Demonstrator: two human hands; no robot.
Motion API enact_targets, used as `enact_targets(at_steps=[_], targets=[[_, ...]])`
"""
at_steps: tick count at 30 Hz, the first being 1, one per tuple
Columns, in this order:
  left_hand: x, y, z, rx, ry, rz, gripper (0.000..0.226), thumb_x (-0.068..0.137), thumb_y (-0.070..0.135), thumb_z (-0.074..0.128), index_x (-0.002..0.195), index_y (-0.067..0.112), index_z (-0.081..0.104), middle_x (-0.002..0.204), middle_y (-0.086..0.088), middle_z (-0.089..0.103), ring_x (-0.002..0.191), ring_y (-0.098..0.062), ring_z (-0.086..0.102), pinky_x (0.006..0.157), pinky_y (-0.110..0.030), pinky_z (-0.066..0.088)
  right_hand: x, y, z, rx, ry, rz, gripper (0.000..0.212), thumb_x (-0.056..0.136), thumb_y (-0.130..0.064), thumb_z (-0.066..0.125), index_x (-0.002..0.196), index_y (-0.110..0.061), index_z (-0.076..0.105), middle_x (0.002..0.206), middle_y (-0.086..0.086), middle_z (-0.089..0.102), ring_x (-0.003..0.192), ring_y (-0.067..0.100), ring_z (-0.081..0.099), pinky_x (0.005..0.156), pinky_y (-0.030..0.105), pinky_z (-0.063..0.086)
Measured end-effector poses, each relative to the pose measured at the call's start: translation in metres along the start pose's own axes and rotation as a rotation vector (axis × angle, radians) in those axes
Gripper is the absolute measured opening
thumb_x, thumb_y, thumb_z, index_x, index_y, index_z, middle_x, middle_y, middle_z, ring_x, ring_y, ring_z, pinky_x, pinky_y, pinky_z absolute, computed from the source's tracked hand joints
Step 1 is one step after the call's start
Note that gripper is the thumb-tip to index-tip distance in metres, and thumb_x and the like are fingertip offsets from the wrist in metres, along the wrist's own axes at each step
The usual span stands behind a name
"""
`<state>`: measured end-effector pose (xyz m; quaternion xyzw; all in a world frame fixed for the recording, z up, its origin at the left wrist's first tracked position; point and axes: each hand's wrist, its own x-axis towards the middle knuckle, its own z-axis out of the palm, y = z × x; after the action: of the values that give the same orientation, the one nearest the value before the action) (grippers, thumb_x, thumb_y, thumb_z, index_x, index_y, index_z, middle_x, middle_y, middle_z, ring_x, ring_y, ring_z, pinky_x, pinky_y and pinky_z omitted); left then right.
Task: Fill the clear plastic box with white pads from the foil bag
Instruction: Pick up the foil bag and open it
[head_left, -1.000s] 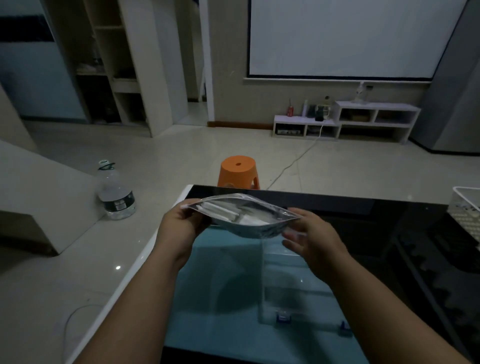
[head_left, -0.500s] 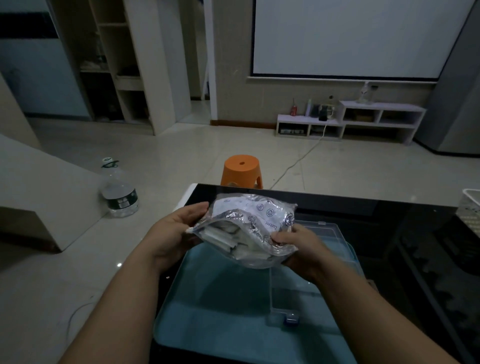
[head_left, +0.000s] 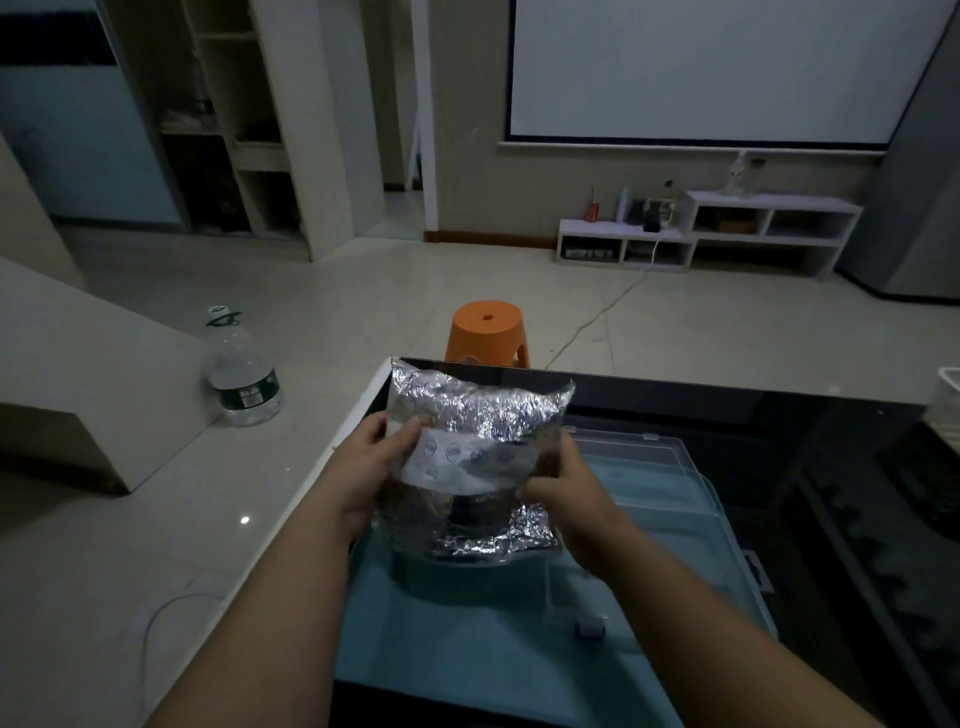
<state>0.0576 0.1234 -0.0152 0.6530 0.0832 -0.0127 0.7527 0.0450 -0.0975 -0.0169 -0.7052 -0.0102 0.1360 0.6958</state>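
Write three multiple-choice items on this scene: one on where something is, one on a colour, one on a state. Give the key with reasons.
1. Where is the foil bag?
A. Flat on the floor
B. Held up over the table, between both hands
C. Inside the white basket

2. What colour is the stool beyond the table?
A. Orange
B. Green
C. Black

3. What state is the clear plastic box in?
A. Lid shut and latched
B. Heaped with white pads
C. Open, with no pads visible inside

Key:
1 B: the left hand grips the bag's left edge and the right hand its right edge, above the teal surface.
2 A: its seat and legs are plainly orange against the pale floor.
3 C: the box lies open on the table and only teal shows through it.
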Motion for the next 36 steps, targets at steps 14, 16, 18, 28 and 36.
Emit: enact_targets(at_steps=[14, 16, 18, 28, 36], targets=[[0.000, 0.010, 0.011, -0.085, 0.057, 0.082, 0.003, 0.091, 0.014, 0.062, 0.090, 0.017, 0.062, 0.084, -0.008, 0.072, 0.069, -0.024, 0.068, 0.067, -0.036, 0.056, -0.007, -0.017, 0.013, 0.074, 0.185, -0.029, 0.025, 0.098, -0.022, 0.050, 0.075, -0.013, 0.050, 0.084, 0.006, 0.059, 0.076, 0.020, 0.056, 0.063, 0.030, 0.043], [0.002, 0.009, 0.010, -0.061, 0.090, 0.086, 0.007, 0.089, 0.009, 0.063, 0.090, 0.016, 0.063, 0.087, -0.012, 0.072, 0.071, -0.026, 0.068, 0.071, -0.040, 0.056, -0.008, -0.021, 0.013, 0.018, 0.201, -0.045, 0.026, 0.097, -0.019, 0.050, 0.071, -0.015, 0.050, 0.083, 0.003, 0.056, 0.079, 0.019, 0.052, 0.064, 0.030, 0.038], [0.002, 0.009, 0.010, -0.046, 0.126, 0.112, 0.012, 0.087, 0.003, 0.064, 0.089, 0.014, 0.061, 0.086, -0.013, 0.071, 0.068, -0.025, 0.068, 0.067, -0.037, 0.056, -0.007, -0.021, 0.012, 0.045, 0.153, -0.087, 0.013, 0.097, -0.024, 0.053, 0.088, -0.017, 0.059, 0.098, 0.000, 0.062, 0.092, 0.016, 0.056, 0.070, 0.030, 0.041], [0.000, 0.014, 0.017, 0.193, 0.287, 0.232, 0.020, 0.090, 0.033, 0.064, 0.081, 0.017, 0.070, 0.084, -0.006, 0.075, 0.075, -0.022, 0.069, 0.070, -0.036, 0.054, -0.012, -0.026, 0.015, -0.059, 0.200, -0.105, 0.020, 0.099, -0.030, 0.053, 0.087, -0.016, 0.062, 0.094, 0.001, 0.066, 0.089, 0.016, 0.058, 0.065, 0.026, 0.041], [-0.009, 0.019, 0.023, 0.282, 0.396, 0.240, 0.053, 0.092, 0.053, 0.051, 0.079, 0.005, 0.069, 0.078, -0.009, 0.069, 0.070, -0.020, 0.060, 0.066, -0.032, 0.047, -0.015, -0.021, 0.016, -0.205, 0.135, -0.123, 0.018, 0.080, -0.026, 0.079, 0.089, -0.026, 0.064, 0.093, -0.006, 0.071, 0.087, 0.010, 0.066, 0.072, 0.024, 0.051]])
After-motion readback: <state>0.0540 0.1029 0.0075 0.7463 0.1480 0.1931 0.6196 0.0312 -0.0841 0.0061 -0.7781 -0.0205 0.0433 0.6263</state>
